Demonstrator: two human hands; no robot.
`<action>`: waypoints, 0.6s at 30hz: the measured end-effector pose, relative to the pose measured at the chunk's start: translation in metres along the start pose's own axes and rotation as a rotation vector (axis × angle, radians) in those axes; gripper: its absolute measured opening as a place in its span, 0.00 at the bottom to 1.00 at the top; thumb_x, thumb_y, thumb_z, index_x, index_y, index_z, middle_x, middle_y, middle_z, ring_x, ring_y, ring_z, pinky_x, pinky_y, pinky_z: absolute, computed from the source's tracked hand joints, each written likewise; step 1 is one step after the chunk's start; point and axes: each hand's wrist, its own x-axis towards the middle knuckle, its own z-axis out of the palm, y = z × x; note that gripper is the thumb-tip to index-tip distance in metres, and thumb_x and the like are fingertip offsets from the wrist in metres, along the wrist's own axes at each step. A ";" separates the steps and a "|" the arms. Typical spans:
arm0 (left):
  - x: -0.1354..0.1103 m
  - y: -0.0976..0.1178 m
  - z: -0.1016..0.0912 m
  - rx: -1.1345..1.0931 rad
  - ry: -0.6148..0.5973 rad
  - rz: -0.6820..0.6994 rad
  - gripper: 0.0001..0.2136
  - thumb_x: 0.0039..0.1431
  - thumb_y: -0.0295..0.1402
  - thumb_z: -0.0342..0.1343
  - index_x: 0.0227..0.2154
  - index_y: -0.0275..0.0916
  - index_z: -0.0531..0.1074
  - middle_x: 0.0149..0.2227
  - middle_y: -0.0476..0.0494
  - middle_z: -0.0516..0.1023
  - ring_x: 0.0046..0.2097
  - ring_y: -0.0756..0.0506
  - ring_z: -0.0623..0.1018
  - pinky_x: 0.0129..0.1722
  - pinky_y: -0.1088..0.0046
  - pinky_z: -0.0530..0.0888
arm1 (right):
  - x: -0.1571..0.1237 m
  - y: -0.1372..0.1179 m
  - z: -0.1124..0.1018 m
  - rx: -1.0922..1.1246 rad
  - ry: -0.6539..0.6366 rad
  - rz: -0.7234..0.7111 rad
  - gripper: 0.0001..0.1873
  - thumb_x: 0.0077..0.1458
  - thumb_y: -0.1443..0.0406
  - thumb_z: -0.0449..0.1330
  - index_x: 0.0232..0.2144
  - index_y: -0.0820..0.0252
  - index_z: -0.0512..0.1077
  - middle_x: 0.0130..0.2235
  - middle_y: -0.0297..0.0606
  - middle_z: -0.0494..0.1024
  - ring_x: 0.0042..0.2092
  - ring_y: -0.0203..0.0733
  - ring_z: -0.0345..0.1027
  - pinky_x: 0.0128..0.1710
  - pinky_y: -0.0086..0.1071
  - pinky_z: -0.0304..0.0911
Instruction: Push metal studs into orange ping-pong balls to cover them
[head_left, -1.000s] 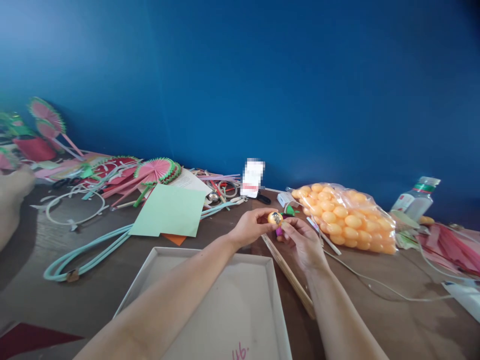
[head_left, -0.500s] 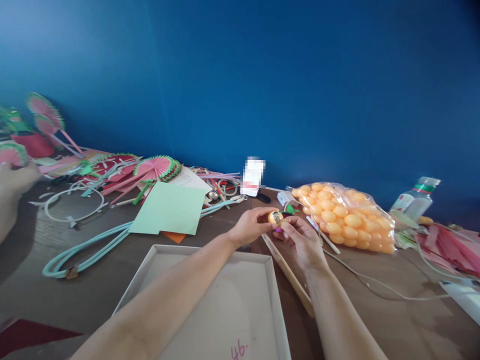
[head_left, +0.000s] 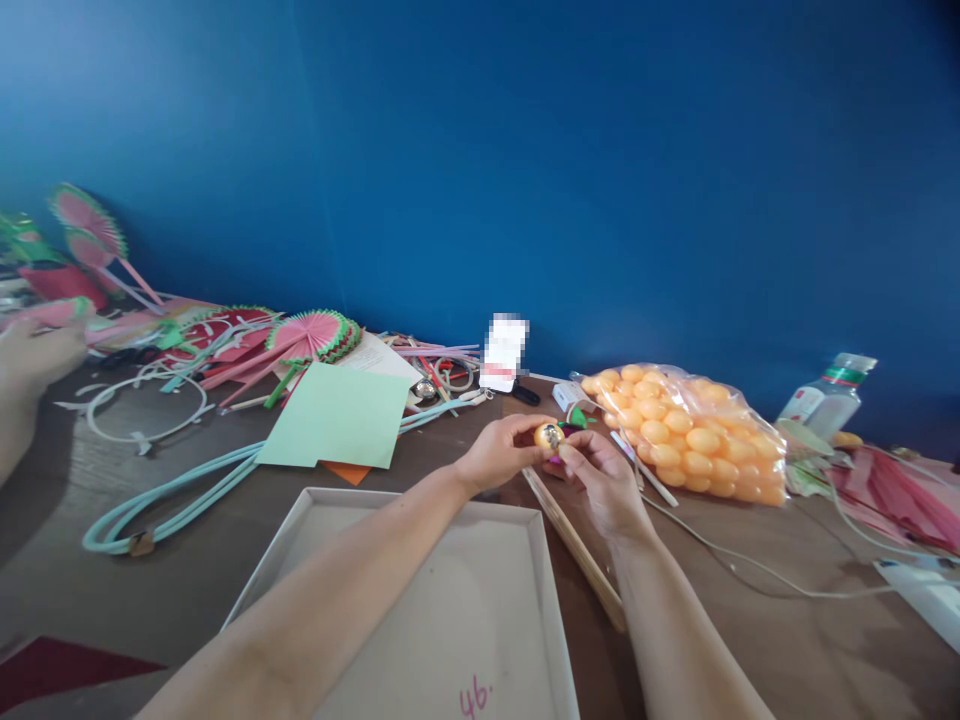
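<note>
Both of my hands meet beyond the far edge of a shallow pale box lid (head_left: 487,600). Between them is a small orange ball (head_left: 548,437) with a dark, silvery patch on the side that faces me. My left hand (head_left: 495,455) grips the ball from the left with thumb and fingers. My right hand (head_left: 604,480) pinches at its lower right, with the fingertips against the patch. What the right fingertips press there is too small to make out. Just behind the ball, bits of green (head_left: 577,418) and purple show, partly hidden by my fingers.
A clear bag of orange balls (head_left: 686,435) lies at the right, near a bottle (head_left: 829,395). Wooden sticks (head_left: 577,550) lie beside the lid. Green paper (head_left: 334,415), blue tubing (head_left: 172,500) and paper fans (head_left: 315,337) spread leftward. Another person's hand (head_left: 45,350) holds a pink fan.
My hands stay almost in place around the orange ball. At the far left, the other person's hand has moved slightly right and its fan has tilted flatter.
</note>
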 end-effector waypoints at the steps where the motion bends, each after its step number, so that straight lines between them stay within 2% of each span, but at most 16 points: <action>1: 0.000 0.000 0.000 0.020 0.003 0.007 0.20 0.49 0.36 0.62 0.46 0.38 0.73 0.47 0.40 0.76 0.48 0.43 0.74 0.49 0.68 0.70 | 0.000 0.000 0.000 -0.010 0.004 -0.001 0.12 0.46 0.58 0.67 0.28 0.56 0.70 0.21 0.28 0.66 0.26 0.35 0.63 0.38 0.38 0.70; 7: 0.001 -0.002 0.000 -0.010 0.006 0.013 0.21 0.48 0.37 0.63 0.47 0.38 0.73 0.47 0.40 0.75 0.47 0.43 0.75 0.48 0.68 0.70 | 0.001 0.001 -0.002 0.014 0.019 0.004 0.12 0.46 0.59 0.68 0.28 0.55 0.68 0.20 0.26 0.66 0.24 0.33 0.60 0.38 0.38 0.70; 14: 0.003 -0.007 0.002 -0.106 0.010 -0.033 0.23 0.48 0.37 0.63 0.48 0.36 0.72 0.47 0.38 0.76 0.47 0.42 0.75 0.49 0.67 0.70 | 0.002 0.000 0.002 0.073 0.032 0.029 0.14 0.42 0.59 0.69 0.27 0.55 0.68 0.22 0.26 0.67 0.22 0.30 0.58 0.31 0.33 0.71; 18: 0.004 -0.005 0.002 -0.158 0.015 -0.086 0.25 0.48 0.36 0.63 0.49 0.33 0.71 0.48 0.37 0.76 0.48 0.41 0.75 0.51 0.66 0.70 | 0.001 0.000 0.004 0.130 0.025 0.034 0.13 0.45 0.58 0.68 0.29 0.55 0.68 0.24 0.27 0.67 0.24 0.32 0.59 0.29 0.31 0.70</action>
